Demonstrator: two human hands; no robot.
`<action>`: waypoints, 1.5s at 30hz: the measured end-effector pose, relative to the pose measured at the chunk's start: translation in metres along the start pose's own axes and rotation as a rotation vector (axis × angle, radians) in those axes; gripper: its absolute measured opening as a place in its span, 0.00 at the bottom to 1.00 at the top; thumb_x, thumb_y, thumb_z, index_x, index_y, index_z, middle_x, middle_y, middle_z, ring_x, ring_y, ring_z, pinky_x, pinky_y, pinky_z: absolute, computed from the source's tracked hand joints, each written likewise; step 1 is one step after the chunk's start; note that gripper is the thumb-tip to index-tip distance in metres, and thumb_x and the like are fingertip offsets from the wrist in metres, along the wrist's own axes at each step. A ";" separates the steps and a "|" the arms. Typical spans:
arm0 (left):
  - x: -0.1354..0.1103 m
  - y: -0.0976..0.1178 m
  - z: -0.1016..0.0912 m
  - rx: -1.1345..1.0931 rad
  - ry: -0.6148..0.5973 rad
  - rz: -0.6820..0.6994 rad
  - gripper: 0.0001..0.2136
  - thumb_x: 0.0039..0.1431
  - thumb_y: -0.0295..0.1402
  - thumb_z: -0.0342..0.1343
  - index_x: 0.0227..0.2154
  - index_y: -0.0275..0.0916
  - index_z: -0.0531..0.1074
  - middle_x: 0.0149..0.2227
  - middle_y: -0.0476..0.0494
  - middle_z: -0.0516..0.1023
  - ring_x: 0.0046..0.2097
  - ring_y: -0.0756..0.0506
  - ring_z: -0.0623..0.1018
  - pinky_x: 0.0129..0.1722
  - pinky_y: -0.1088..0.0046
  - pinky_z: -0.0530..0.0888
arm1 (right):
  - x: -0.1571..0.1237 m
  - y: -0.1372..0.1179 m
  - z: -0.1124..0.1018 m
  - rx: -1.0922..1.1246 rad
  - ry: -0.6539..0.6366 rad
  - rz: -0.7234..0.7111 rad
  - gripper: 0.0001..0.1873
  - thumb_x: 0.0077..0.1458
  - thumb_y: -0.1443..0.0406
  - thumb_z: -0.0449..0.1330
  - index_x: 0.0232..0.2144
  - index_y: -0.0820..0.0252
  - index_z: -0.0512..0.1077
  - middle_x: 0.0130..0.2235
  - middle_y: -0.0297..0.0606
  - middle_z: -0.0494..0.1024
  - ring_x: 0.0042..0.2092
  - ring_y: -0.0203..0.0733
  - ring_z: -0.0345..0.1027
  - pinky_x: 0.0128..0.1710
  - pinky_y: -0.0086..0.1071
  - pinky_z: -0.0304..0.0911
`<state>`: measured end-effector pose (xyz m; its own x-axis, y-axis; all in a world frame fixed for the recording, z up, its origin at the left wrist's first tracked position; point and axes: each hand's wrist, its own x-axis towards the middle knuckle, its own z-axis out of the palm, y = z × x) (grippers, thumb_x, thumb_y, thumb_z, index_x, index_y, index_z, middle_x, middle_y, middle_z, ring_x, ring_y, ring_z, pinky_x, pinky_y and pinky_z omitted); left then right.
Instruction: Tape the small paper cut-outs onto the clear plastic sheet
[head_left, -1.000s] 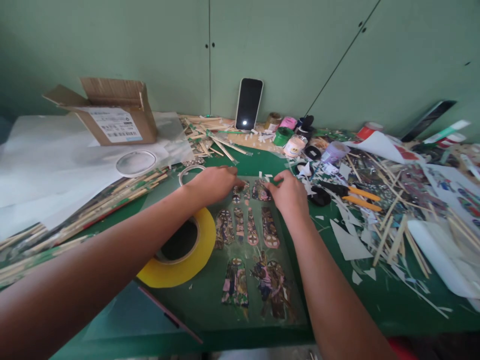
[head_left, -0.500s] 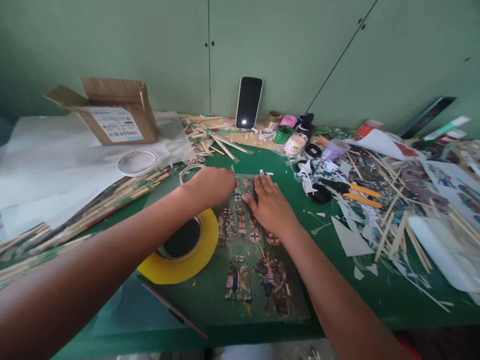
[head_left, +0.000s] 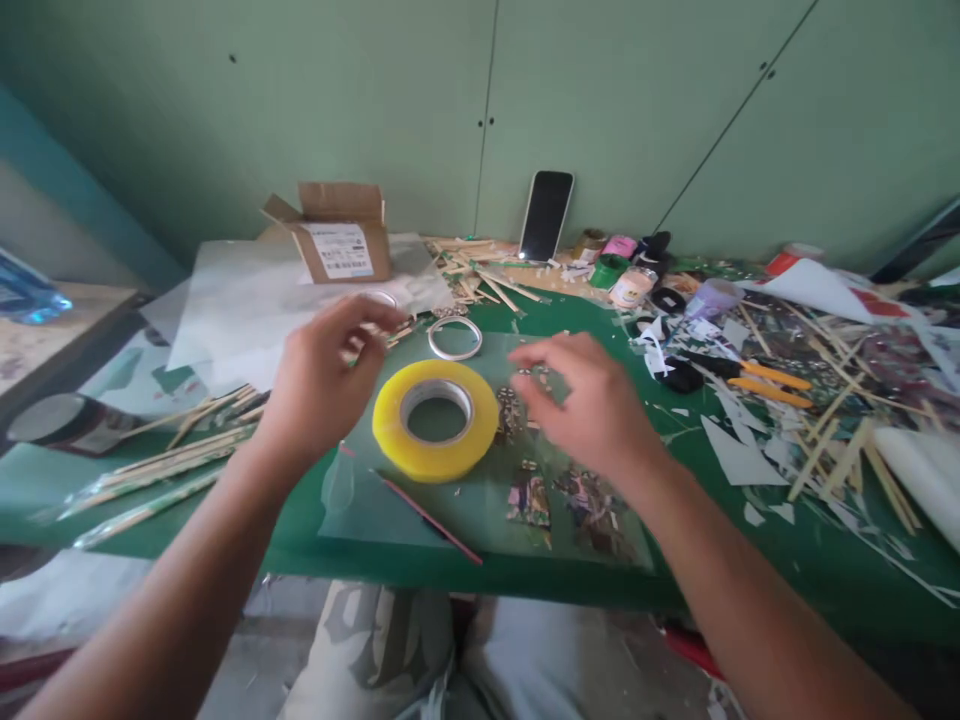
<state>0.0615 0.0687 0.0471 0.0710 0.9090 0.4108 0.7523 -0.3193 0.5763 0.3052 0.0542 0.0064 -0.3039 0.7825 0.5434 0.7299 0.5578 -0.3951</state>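
Note:
My left hand (head_left: 326,375) is raised over the left of the table, left of a yellow tape roll (head_left: 390,440). Its fingers are curved, with thumb and fingertips apart; I see nothing between them. My right hand (head_left: 585,400) hovers over colourful cut-out pieces (head_left: 529,497), thumb and index finger apart, slightly blurred and holding nothing visible. These pieces rest on or under a clear sheet (head_left: 480,520), and the right hand hides some. A thin reddish stick (head_left: 431,520) lies in front of the roll. Behind the roll is a narrow silvery tape ring (head_left: 454,339).
An opened cardboard box (head_left: 349,250) stands at the back left; a phone (head_left: 547,215) leans against the wall. Paint pots (head_left: 634,287), orange-handled pliers (head_left: 772,383), sticks and paper scraps crowd the right. More sticks (head_left: 161,465) and a dark jar (head_left: 71,422) lie left.
Both hands have lifted off the clear sheet and moved apart, the left hand going leftward. My view has shifted left, and the yellow roll is now fully uncovered.

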 end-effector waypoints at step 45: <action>-0.141 -0.050 0.022 0.262 0.052 0.154 0.12 0.67 0.38 0.44 0.39 0.42 0.71 0.41 0.42 0.78 0.43 0.40 0.73 0.46 0.62 0.68 | -0.130 0.036 -0.079 -0.393 0.473 0.245 0.15 0.61 0.56 0.53 0.38 0.59 0.76 0.41 0.52 0.78 0.44 0.52 0.72 0.49 0.49 0.65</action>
<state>0.0285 -0.0375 -0.0554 0.1693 0.8381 0.5185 0.8791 -0.3662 0.3050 0.4196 -0.0493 -0.0205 0.1355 0.6177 0.7747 0.9402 0.1666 -0.2972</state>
